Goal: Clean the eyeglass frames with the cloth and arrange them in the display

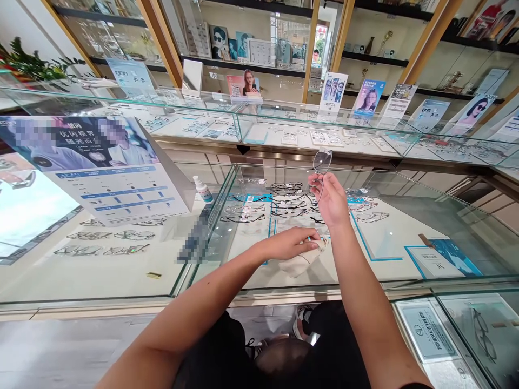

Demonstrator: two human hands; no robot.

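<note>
Holding thin-rimmed eyeglasses with clear lenses (323, 160) up in the right hand (333, 201), fingers closed on the frame, lenses pointing toward the far side, above the near glass-topped display table (279, 294). Cannot tell exactly which part of the frame is pinched. Gripping a soft cream-coloured cloth (299, 265) in the left hand (292, 243), lower and nearer, just to the left of the right wrist, with the cloth bunched under the thumb and fingers and spreading below. Cannot tell whether the cloth touches the glass.

Looking down through the tabletop, onto rows of dark-framed folded eyeglasses (288, 206) beyond the left hand, and onto a flat blue-and-white printed card (440, 261) well apart on the right. To the left, set with a large white-and-blue folded cardboard sign (117, 189), and with a small white plastic bottle (204, 190) standing just to its right. Further down on that left side, showing a small gold-coloured tag (154, 275) near the front edge. On the far side, backed by a long glass showcase (239, 120) topped with upright printed cards (333, 93), then by wood-framed wall shelves (251, 64).
</note>
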